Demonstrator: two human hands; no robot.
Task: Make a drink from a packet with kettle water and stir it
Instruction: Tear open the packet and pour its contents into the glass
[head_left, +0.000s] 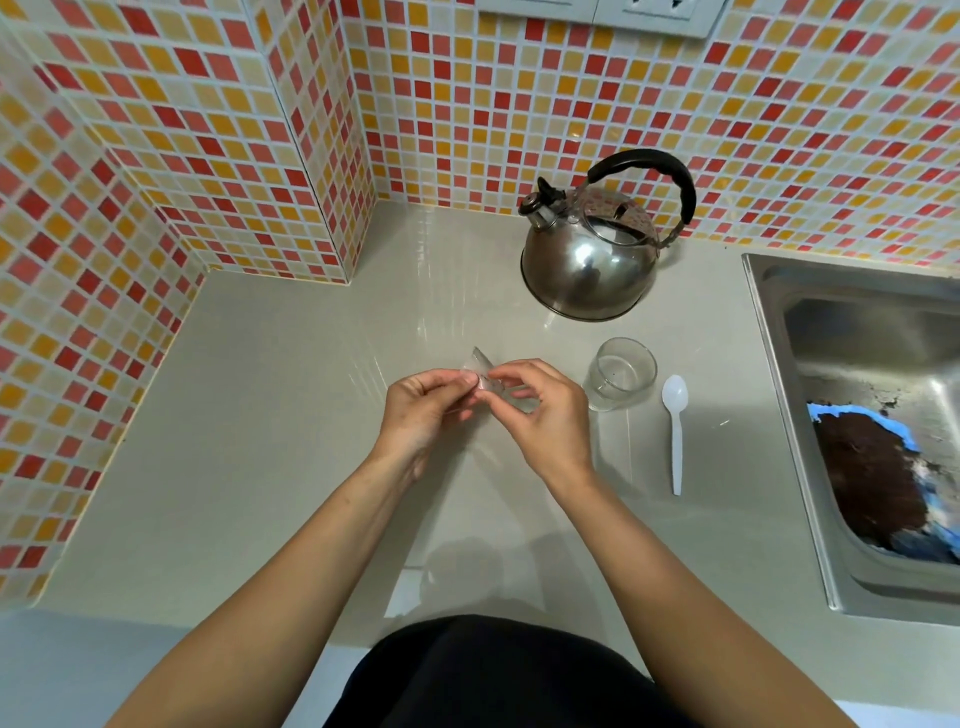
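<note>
Head view
Packet (482, 375): small, clear, crinkled film; pinched above the countertop (291, 415) by left hand (423, 410) and right hand (540, 415), fingertips closed on it.
Kettle (589, 260): domed polished steel, black arched handle.
Glass cup (621, 373): transparent, cylindrical, just beside a white plastic spoon (675, 431).
Sink (779, 395): brushed steel.

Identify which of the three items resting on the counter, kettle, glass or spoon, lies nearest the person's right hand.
The glass: it stands just beside the right hand, closer than the spoon or kettle.
</note>
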